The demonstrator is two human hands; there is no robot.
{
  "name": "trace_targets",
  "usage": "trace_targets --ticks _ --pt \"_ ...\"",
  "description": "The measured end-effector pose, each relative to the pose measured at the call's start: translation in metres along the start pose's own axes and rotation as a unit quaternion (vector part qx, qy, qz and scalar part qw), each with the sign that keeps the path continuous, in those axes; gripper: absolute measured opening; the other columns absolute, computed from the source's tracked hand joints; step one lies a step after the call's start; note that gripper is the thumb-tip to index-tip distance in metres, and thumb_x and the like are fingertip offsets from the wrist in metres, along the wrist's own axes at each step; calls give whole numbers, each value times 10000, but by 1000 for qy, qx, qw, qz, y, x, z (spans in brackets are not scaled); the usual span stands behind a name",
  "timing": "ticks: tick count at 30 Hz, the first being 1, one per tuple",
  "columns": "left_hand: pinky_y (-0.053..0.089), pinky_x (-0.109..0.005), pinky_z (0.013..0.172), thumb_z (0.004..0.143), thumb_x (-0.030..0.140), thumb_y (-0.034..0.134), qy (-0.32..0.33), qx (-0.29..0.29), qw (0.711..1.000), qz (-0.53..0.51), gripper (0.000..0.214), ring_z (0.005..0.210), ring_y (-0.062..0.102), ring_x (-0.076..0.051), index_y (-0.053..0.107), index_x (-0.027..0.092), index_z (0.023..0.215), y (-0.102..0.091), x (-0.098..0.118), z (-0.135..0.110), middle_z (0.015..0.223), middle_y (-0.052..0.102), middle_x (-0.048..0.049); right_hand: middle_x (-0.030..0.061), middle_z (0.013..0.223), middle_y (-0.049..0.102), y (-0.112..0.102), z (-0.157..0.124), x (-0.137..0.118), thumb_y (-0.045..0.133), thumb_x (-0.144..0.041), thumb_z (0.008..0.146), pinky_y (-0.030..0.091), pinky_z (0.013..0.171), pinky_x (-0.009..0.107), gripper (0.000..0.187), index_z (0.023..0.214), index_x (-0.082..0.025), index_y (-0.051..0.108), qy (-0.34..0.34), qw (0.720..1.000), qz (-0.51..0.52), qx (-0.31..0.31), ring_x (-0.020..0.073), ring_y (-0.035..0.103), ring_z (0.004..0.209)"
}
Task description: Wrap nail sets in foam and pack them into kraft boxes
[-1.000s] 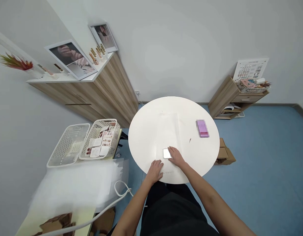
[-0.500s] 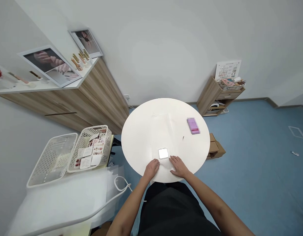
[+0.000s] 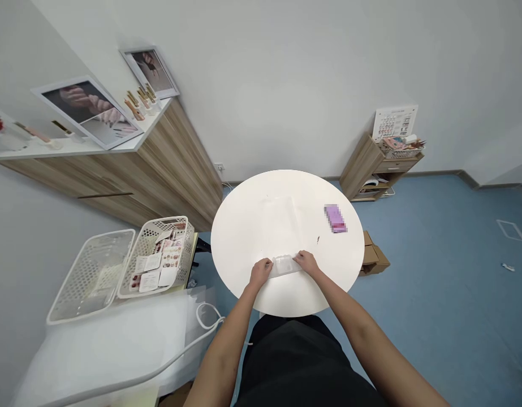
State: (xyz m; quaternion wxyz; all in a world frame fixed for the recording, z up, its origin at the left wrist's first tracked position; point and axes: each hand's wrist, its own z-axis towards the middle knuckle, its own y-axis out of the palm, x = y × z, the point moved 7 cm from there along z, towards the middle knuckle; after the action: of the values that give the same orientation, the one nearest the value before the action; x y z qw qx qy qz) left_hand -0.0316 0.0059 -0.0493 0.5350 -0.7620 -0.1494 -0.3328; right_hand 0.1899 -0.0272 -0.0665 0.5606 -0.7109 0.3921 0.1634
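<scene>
I sit at a round white table (image 3: 252, 226). Both my hands rest on its near part and grip a clear plastic wrap folded over a small white card (image 3: 283, 265). My left hand (image 3: 261, 271) pinches the wrap's left end with closed fingers. At the wrap's right end, my right hand (image 3: 306, 262) is closed on it in the same way. A long clear plastic sheet (image 3: 286, 217) lies flat on the table beyond the hands. A small pink box (image 3: 335, 218) sits on the right side of the table.
Two white mesh baskets (image 3: 95, 271) stand at my left, one holding several cards (image 3: 159, 263). A wooden cabinet (image 3: 129, 164) with framed pictures lines the left wall. A small wooden shelf unit (image 3: 371, 169) and cardboard boxes (image 3: 371, 257) stand at the right on blue floor.
Both hands moved up from the table's near edge and folded the near end of the clear plastic over the white card, which now lies wrapped between them.
</scene>
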Motion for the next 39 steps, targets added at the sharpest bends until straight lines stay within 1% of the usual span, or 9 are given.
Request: trace_targets --ticks 6,10,14,16,21,24,28,34,39 --pt "449 -371 831 877 208 473 -30 82 995 55 147 964 569 -236 612 196 926 -2 -3 3 997 610 -77 7 849 624 4 12 8 621 -308 811 359 662 228 156 713 -206 555 49 998 -38 3 154 558 806" --pt "408 -461 937 877 151 450 60 157 974 151 308 1099 530 -284 560 156 1165 -4 21 -12 1180 572 -149 4 861 622 8 17 12 632 -305 809 355 662 225 135 735 -207 578 58 997 -52 9 150 561 812" --pt "341 -463 1057 883 118 410 235 61 949 199 440 1225 499 -271 489 162 1314 31 47 -30 1331 550 -142 6 843 621 11 21 15 632 -309 813 359 663 230 128 753 -202 596 58 997 -60 3 147 556 788" --pt "313 -453 1101 876 104 384 271 21 938 216 530 1324 435 -265 408 159 1402 47 49 -36 1440 481 -127 8 838 619 12 22 16 634 -303 812 368 672 232 124 755 -199 598 53 997 -61 5 147 557 789" --pt "245 -485 1165 878 112 352 241 8 938 250 653 1471 212 -264 200 120 1513 61 31 -31 1580 276 -136 12 842 616 14 21 16 603 -297 824 402 701 247 107 765 -209 591 35 997 -61 15 159 562 797" --pt "254 -483 1172 885 121 356 237 0 937 256 651 1469 224 -251 200 130 1517 61 25 -22 1578 282 -131 39 922 615 5 12 8 542 -253 840 438 752 284 79 878 -213 598 -5 995 -75 62 193 565 869" --pt "287 -480 1166 841 87 396 243 -15 938 247 682 1449 283 -237 255 161 1503 58 24 -11 1544 358 -122 126 1191 580 -12 -14 -19 464 -194 860 413 948 411 320 1165 -169 557 -98 973 -151 147 266 505 1114" --pt "376 -457 1131 766 59 465 274 -29 944 180 669 1417 350 -258 375 118 1425 53 25 -4 1490 432 -165 115 1400 526 16 -48 -56 513 -262 858 64 1177 565 518 1369 -179 485 -319 918 -236 5 295 348 1366" --pt "423 -476 1095 792 118 518 278 -49 953 110 597 1368 432 -268 410 161 1378 52 23 -8 1428 511 -150 143 1399 539 26 -46 -39 510 -146 837 264 1136 499 506 1343 -153 519 -279 929 -240 -35 260 499 1263"
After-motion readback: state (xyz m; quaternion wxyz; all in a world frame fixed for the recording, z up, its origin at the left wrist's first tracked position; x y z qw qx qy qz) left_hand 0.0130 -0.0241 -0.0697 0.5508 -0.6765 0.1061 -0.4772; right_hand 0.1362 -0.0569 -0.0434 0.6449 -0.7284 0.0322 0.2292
